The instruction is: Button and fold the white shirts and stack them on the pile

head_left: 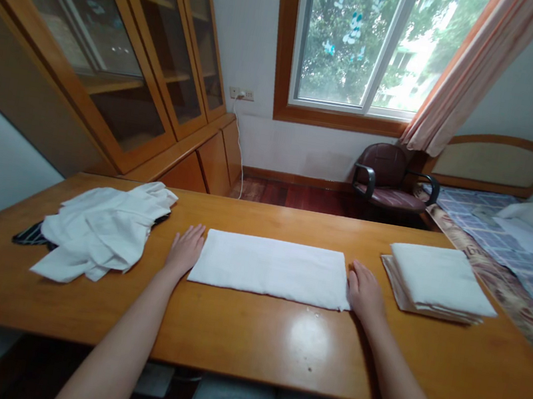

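Observation:
A white cloth [270,267], folded into a long flat strip, lies across the middle of the wooden table. My left hand [186,247] rests beside its left end, palm down, with the fingers stretched out. At the opposite end is my right hand [364,288], its fingers slightly bent and touching or nearly touching the cloth's edge. Neither hand lifts the cloth. To the left sits a crumpled heap of white cloth [105,228], with a dark striped piece [29,235] partly under it. On the right is a neat stack of folded white and beige cloths [441,279].
The wooden table [244,338] reaches across the view, its front edge close to my lap. Behind it stand a glass-fronted cabinet [161,95] on the left, a dark red armchair [391,179], and a bed [509,231] on the right. A window [352,44] is in the back wall.

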A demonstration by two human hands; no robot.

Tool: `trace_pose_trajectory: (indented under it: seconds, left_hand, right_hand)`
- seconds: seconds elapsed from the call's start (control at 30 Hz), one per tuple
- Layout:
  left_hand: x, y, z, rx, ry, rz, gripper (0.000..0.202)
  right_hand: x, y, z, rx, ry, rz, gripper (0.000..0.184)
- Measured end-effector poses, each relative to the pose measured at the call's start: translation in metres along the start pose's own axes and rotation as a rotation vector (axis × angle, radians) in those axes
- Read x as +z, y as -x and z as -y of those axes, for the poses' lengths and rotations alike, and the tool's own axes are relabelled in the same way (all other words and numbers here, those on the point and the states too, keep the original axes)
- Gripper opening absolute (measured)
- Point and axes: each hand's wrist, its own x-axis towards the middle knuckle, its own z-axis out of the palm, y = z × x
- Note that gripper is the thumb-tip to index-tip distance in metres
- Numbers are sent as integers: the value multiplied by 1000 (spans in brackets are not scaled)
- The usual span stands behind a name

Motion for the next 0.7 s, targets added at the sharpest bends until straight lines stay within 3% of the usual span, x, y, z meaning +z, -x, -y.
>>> trace_pose_trajectory:
  seconds: [0.1, 0.17, 0.37, 0.5, 0.7]
  left_hand:
    - [1, -3, 2, 27, 113, -55, 50]
    - [2, -7, 0, 79, 203, -87, 47]
    - [8, -19, -15, 276, 327, -99, 45]
    - [9, -18, -26, 322, 254, -75, 40]
    - [1, 1, -31, 311, 213, -101, 38]
  right_hand:
    - [-15, 11, 9, -35, -94, -157, 37]
    - [-24, 26, 23, -115, -147, -154, 29]
    - [-34, 65, 81, -479, -253, 226, 26]
    - [-33, 59, 96, -430, -279, 274, 26]
    - [-16, 34, 74, -331, -223, 170, 27]
